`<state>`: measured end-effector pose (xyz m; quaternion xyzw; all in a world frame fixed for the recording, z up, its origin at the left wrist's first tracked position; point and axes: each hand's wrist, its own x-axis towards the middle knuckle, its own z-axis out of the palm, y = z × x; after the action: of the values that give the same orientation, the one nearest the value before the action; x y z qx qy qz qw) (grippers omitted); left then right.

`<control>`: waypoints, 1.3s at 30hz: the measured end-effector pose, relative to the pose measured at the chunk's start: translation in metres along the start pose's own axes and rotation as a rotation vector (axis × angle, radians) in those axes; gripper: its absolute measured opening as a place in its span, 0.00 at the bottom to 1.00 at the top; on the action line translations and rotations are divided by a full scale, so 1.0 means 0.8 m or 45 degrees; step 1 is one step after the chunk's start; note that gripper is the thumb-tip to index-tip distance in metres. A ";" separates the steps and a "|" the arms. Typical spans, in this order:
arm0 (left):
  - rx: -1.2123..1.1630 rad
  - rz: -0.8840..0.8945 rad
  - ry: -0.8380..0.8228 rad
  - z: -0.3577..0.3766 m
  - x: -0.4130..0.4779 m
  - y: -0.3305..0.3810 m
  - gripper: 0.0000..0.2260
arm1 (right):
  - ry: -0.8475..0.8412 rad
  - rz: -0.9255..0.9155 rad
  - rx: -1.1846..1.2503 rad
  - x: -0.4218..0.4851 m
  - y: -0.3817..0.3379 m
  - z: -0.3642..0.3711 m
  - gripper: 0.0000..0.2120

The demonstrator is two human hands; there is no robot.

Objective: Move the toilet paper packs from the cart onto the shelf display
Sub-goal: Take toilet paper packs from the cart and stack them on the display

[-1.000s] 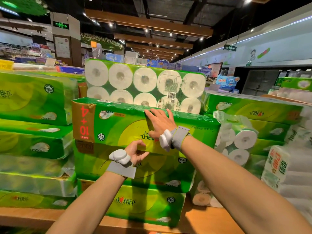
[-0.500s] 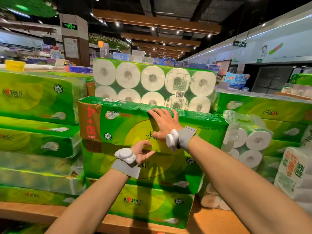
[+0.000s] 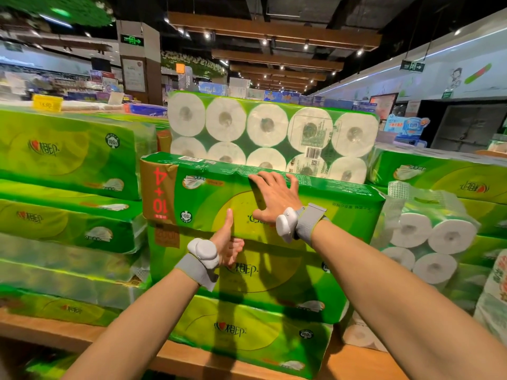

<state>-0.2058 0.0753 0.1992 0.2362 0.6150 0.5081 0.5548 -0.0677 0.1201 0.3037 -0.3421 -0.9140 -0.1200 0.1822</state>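
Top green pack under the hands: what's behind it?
A pack of white rolls stands behind it, roll ends facing out. The top green pack covers part of its lower row; whatever is behind that is hidden.

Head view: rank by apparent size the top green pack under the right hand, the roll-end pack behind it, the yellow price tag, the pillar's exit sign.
1. top green pack
2. roll-end pack, lower part hidden
3. yellow price tag and exit sign: small, alike, too close to rank

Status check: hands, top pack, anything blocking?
Right hand flat on top toilet paper pack. Left hand at its lower edge, thumb up, grip unclear. Pack sits on stack, nothing blocking.
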 end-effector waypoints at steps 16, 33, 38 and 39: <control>-0.472 0.205 -0.047 0.001 0.002 -0.010 0.30 | 0.209 -0.034 0.115 -0.001 0.012 0.018 0.38; 1.951 1.272 0.618 -0.113 -0.036 0.136 0.21 | 0.084 0.241 -0.186 -0.040 0.053 -0.005 0.32; 1.888 1.090 0.689 -0.149 -0.047 0.154 0.20 | 0.011 0.336 -0.186 -0.062 0.078 -0.023 0.32; 1.895 1.049 0.704 -0.156 -0.049 0.156 0.20 | -0.006 0.351 -0.191 -0.067 0.079 -0.027 0.33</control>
<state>-0.3440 0.0427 0.3107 0.6062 0.7636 0.1751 -0.1369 0.0177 0.1283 0.3071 -0.4773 -0.8473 -0.1608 0.1687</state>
